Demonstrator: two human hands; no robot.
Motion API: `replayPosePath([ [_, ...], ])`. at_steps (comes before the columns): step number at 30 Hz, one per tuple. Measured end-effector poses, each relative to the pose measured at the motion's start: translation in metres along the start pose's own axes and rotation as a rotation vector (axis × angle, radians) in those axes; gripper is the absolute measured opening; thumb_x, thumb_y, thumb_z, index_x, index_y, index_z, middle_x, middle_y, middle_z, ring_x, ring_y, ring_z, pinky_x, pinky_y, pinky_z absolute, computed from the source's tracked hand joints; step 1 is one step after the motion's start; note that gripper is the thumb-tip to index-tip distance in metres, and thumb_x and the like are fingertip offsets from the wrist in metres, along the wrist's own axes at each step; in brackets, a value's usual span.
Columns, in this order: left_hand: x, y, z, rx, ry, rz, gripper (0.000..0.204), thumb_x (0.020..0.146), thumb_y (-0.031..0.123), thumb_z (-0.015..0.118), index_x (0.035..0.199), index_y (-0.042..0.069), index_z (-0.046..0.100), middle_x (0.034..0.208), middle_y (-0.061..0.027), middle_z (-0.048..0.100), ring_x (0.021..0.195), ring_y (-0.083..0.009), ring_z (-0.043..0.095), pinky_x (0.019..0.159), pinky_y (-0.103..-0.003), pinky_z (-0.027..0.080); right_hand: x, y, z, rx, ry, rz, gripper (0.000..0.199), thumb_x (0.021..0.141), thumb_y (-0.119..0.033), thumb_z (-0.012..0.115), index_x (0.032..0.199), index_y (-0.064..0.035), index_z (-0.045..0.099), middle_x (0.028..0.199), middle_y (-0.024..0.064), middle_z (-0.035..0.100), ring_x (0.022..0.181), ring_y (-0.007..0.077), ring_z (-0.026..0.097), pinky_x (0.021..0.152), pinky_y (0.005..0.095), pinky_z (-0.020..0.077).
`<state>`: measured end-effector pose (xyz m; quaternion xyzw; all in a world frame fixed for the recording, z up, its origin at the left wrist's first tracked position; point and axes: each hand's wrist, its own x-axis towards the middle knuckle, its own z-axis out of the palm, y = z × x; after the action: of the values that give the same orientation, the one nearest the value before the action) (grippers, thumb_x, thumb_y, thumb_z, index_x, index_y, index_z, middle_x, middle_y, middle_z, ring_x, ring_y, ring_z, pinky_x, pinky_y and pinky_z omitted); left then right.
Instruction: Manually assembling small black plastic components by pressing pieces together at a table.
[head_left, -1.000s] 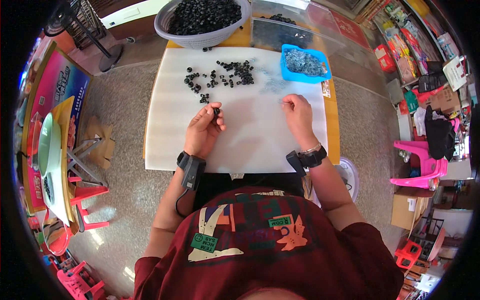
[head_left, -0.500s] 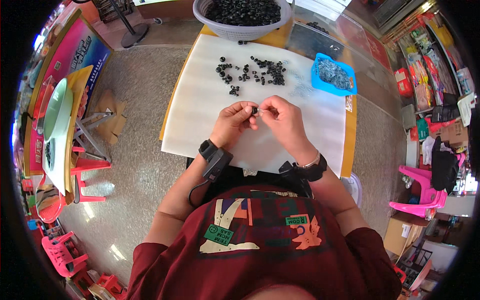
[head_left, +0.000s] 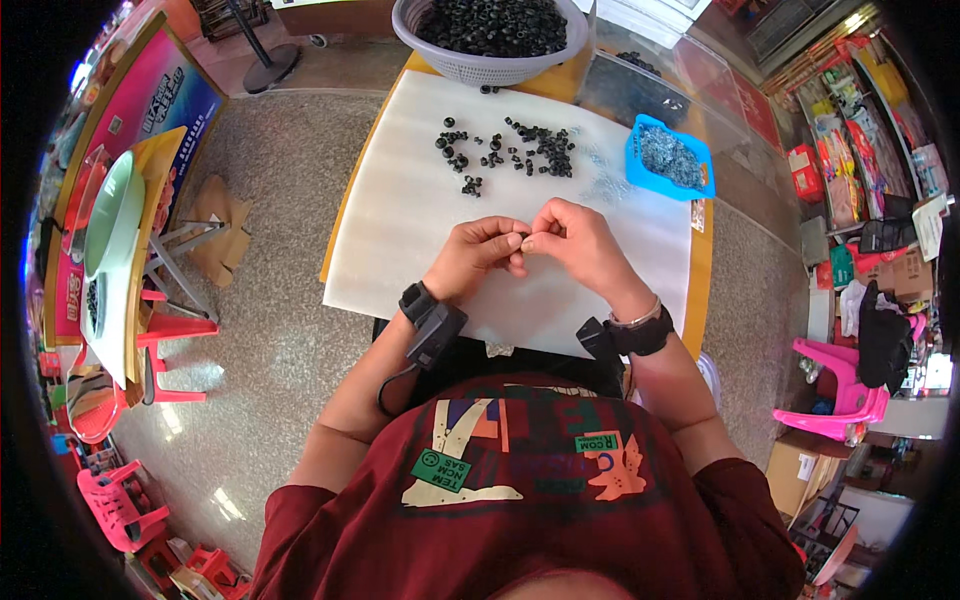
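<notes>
My left hand (head_left: 478,256) is closed, its thumb and fingers pinching a small black part (head_left: 524,238) that is mostly covered by the fingertips. Against it press the thumb and forefinger of my right hand (head_left: 574,240), also closed in a pinch; whatever is between them is too small to make out. Both hands meet over the near half of a white board (head_left: 390,220). Farther back on the board lie loose black round parts (head_left: 548,155) in scattered groups. To their right sits a blue basket (head_left: 640,180) of small shiny metal pieces (head_left: 672,155).
A grey plastic basket (head_left: 480,68) heaped with black parts (head_left: 490,25) stands at the table's far edge. Beside it is a clear plastic bin (head_left: 630,90). A few metal pieces (head_left: 608,182) lie near the blue basket. A pink stool (head_left: 835,390) stands to the right.
Both hands have come closer together and a little lower toward me. The black part, visible between the fingers before, is now mostly covered by them.
</notes>
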<state>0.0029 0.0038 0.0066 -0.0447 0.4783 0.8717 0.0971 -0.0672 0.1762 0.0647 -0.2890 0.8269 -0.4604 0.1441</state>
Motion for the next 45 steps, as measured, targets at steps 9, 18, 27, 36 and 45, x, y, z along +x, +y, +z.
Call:
replayPosePath([
  [9, 0.0, 0.001, -0.002, -0.212, 0.009, 0.02, 0.021, 0.094, 0.009, 0.054, 0.111, -0.003, 0.056, 0.095, -0.0087, 0.062, 0.074, -0.0138, 0.061, 0.071, -0.028, 0.054, 0.046, 0.01, 0.005, -0.106, 0.146, -0.022, 0.006, 0.078, -0.012, 0.065, 0.077, -0.0068, 0.062, 0.077, 0.0106, 0.064, 0.067, 0.0253, 0.059, 0.06, 0.0325, 0.045],
  [18, 0.001, 0.002, -0.004, -0.306, 0.034, 0.027, 0.022, 0.094, 0.006, 0.051, 0.113, -0.004, 0.054, 0.097, -0.01, 0.06, 0.077, -0.0128, 0.061, 0.074, -0.027, 0.055, 0.094, 0.045, 0.022, -0.66, 0.221, -0.388, 0.004, 0.076, -0.009, 0.06, 0.074, -0.0072, 0.062, 0.083, 0.0095, 0.057, 0.088, 0.0284, 0.055, 0.081, 0.041, 0.0418],
  [27, 0.003, -0.002, -0.007, -0.41, 0.066, 0.063, 0.022, 0.095, 0.008, 0.051, 0.113, -0.004, 0.054, 0.097, -0.0096, 0.061, 0.077, -0.012, 0.061, 0.073, -0.027, 0.056, 0.059, 0.011, 0.005, 0.136, 0.071, -0.005, 0.013, 0.082, -0.006, 0.06, 0.093, -0.0023, 0.065, 0.08, 0.004, 0.064, 0.074, 0.0129, 0.059, 0.069, 0.0284, 0.0479],
  [36, 0.003, 0.003, -0.005, -0.368, 0.063, 0.064, 0.02, 0.095, 0.01, 0.052, 0.11, -0.002, 0.056, 0.093, -0.0084, 0.061, 0.076, -0.0116, 0.061, 0.071, -0.026, 0.056, 0.021, 0.001, 0.018, 0.571, -0.045, 0.001, 0.012, 0.088, -0.003, 0.056, 0.097, 0.002, 0.062, 0.089, 0.0025, 0.064, 0.081, 0.0088, 0.059, 0.077, 0.0238, 0.0474],
  [45, 0.003, -0.001, -0.007, -0.374, 0.038, 0.058, 0.018, 0.093, 0.007, 0.053, 0.108, -0.003, 0.057, 0.091, -0.0084, 0.062, 0.074, -0.0135, 0.062, 0.071, -0.028, 0.056, 0.01, -0.005, 0.025, -0.131, 0.152, -0.35, 0.018, 0.082, 0.0, 0.056, 0.099, -0.0015, 0.06, 0.091, 0.0106, 0.059, 0.087, 0.0276, 0.059, 0.076, 0.0344, 0.048],
])
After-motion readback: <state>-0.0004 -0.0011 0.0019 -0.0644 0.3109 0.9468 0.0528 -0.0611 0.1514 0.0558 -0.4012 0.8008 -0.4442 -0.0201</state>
